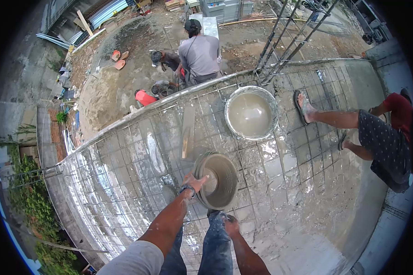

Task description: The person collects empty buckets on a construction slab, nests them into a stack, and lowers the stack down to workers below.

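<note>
My left hand [196, 182] grips the rim of a grey, cement-stained bucket [222, 183], thumb over the inside edge. The bucket is tilted with its mouth toward me, and several rims show that it is nested in a stack. Grey residue coats its inner wall. My right hand [231, 224] rests against the knee of my wet jeans [217, 238], fingers loosely apart and holding nothing. Beyond the stack stands a large round tub [251, 113] of cloudy grey water. A wooden plank [187, 133] lies to the left of the tub.
Wet rebar mesh [270, 183] covers the slab underfoot. At right stands a person in patterned shorts [383, 142] and sandals. Below the slab's far edge [165, 101], several people work near a sand pile [108, 91]. Upright rebar columns [289, 41] rise at that edge.
</note>
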Tool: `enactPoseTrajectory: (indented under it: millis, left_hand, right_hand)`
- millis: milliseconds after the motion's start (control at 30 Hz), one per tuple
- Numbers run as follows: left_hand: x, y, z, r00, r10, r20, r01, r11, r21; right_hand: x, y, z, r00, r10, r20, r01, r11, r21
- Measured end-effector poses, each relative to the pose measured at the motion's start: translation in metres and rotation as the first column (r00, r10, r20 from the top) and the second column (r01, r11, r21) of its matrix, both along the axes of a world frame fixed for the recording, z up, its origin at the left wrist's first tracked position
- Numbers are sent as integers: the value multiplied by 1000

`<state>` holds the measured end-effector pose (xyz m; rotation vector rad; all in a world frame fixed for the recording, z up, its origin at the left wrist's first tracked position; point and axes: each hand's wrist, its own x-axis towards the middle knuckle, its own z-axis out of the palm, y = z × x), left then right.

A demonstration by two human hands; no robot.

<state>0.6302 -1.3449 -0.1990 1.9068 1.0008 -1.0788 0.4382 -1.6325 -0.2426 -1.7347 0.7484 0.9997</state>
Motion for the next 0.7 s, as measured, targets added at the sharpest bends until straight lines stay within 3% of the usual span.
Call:
enactPoseTrajectory:
  millis: [33,133,167,233,267,333,433,533,633,700]
  left_hand:
    - [6,-1,11,999,17,-31,-19,998,-68]
    - [-19,-6,-49,1000,-4,27,1,991,131]
    - [-15,-5,-38,1000,-15,14,14,998,69]
    - [4,-13,4,999,39,-29,-38,999,19]
    - [11,-18,15,992,111,-58,-109,993,47]
    - [7,-18,6,991,121,-52,-121,993,9]
    - [-19,-7,-49,999,50,0,-50,992,114]
    - [-11,-12,-17,998,53,22,-55,991,119]
    - [-36,5,-45,996,-73,60,68,994,84]
    - [-31,4,-38,1000,-18,22,16,997,73]
  right_hand:
    - [-7,-9,-15,1000,-15,1,15,999,-38]
    - [-18,-31,-42,999,-25,-38,22,996,-83]
    - [-21,-37,-48,1000,11,-2,-11,996,-83]
    - [-1,-34,-21,997,-30,-77,21,993,-118]
    - [16,-33,-1,995,35,-91,-49,985,-168]
    - [35,-33,21,984,124,-127,-152,958,-244]
    - [38,-36,17,973,202,-111,-226,931,-288]
    - [31,-35,0,989,71,-129,-96,976,-198]
    - [-5,-39,-45,999,26,-41,-30,993,-116]
    - [1,-32,-50,997,25,-74,-32,995,-91]
